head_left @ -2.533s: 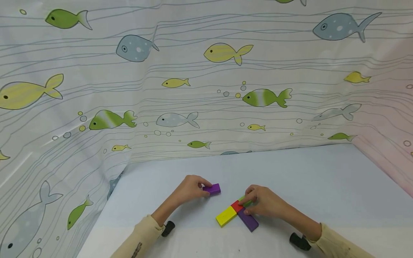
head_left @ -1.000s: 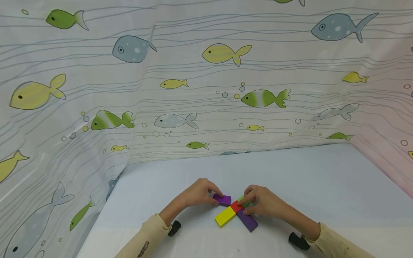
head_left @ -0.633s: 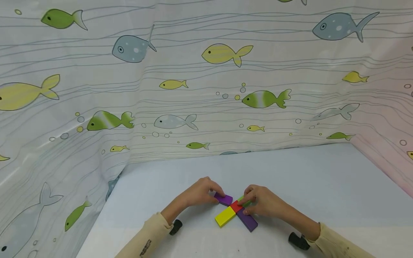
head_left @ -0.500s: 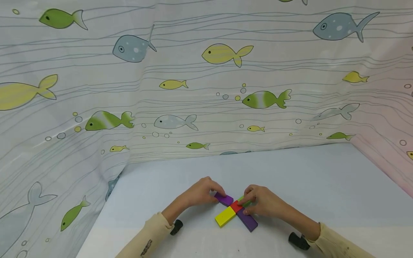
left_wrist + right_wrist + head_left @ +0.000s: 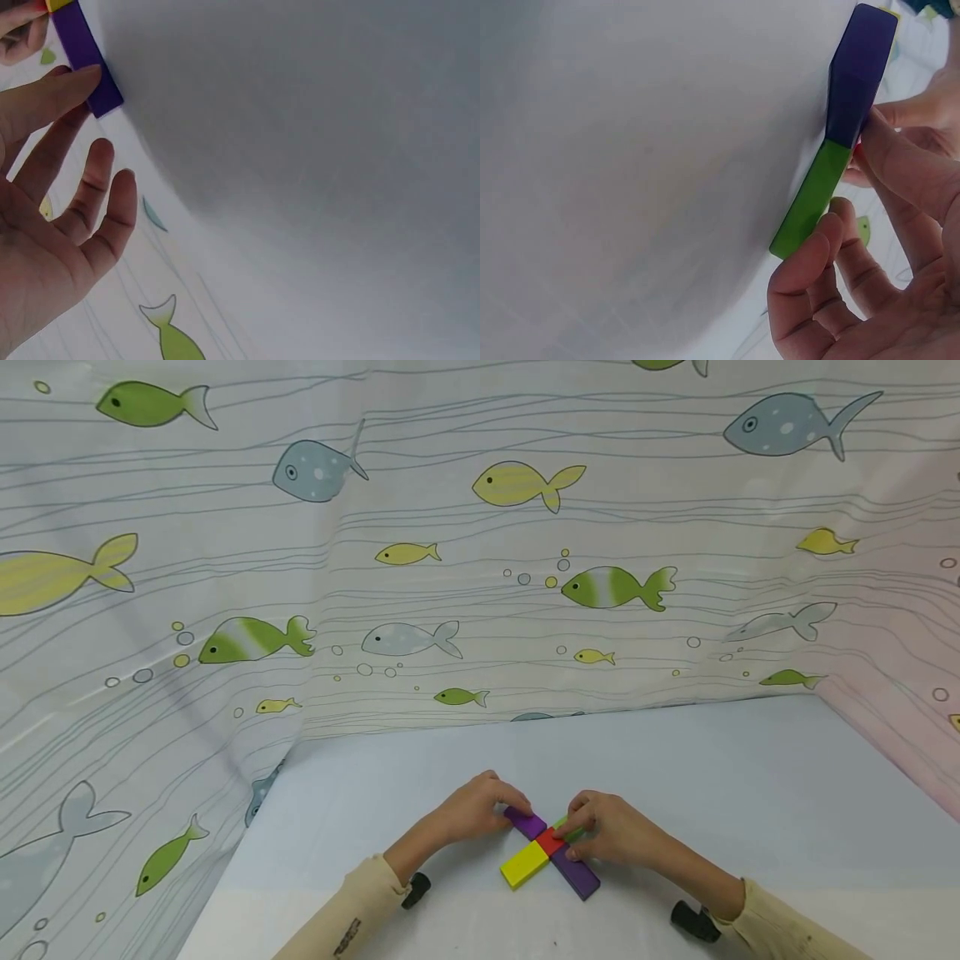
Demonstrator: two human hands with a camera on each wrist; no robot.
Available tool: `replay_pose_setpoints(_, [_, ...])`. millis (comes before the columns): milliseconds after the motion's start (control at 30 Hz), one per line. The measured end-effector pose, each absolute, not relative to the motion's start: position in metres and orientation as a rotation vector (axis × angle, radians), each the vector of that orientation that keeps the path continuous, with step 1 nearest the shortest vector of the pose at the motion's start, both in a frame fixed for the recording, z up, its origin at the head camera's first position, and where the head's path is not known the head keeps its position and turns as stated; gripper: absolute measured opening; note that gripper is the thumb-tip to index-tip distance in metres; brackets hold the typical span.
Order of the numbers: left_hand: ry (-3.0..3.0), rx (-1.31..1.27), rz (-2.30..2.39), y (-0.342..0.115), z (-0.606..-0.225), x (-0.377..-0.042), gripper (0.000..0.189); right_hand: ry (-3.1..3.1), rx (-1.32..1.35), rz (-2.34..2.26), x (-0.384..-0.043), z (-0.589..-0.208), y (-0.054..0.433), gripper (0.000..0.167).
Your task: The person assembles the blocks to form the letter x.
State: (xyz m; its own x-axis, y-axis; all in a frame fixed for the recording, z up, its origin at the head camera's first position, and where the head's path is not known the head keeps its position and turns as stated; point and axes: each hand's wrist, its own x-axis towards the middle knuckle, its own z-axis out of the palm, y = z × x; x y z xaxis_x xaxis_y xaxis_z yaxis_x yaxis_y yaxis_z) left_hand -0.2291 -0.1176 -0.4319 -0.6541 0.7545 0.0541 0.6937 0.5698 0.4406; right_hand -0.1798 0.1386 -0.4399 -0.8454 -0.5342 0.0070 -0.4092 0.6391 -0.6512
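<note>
On the white table, a red block point(image 5: 548, 841) forms the centre of a cross. A yellow block point(image 5: 524, 865), a dark purple block point(image 5: 576, 872) and a green block point(image 5: 810, 199) meet it. My left hand point(image 5: 472, 808) pinches a brighter purple block point(image 5: 526, 822) by its outer end, the inner end right at the red one. My right hand point(image 5: 618, 828) steadies the cross: thumb on the dark purple block, index finger at the red block's edge. That hand hides most of the green block in the head view; its other fingers curl beside it in the right wrist view.
A fish-print curtain point(image 5: 420, 602) hangs behind and to the left of the table point(image 5: 675, 760), with a pink-tinted part at the right. Black wrist devices point(image 5: 695, 922) sit under both forearms, near the beige sleeves.
My left hand has brought the brighter purple block rightward and nearer, turning it in line with the dark purple one. My right hand has stayed on the cross.
</note>
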Motion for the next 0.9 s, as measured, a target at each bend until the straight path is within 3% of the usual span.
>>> replay_pose_setpoints(900, [2.673,1.238,0.641,-0.1119,-0.4333,-0.2321,0.025,2.687,-0.760,-0.979,-0.1821,-0.4349,0.1363,0.023])
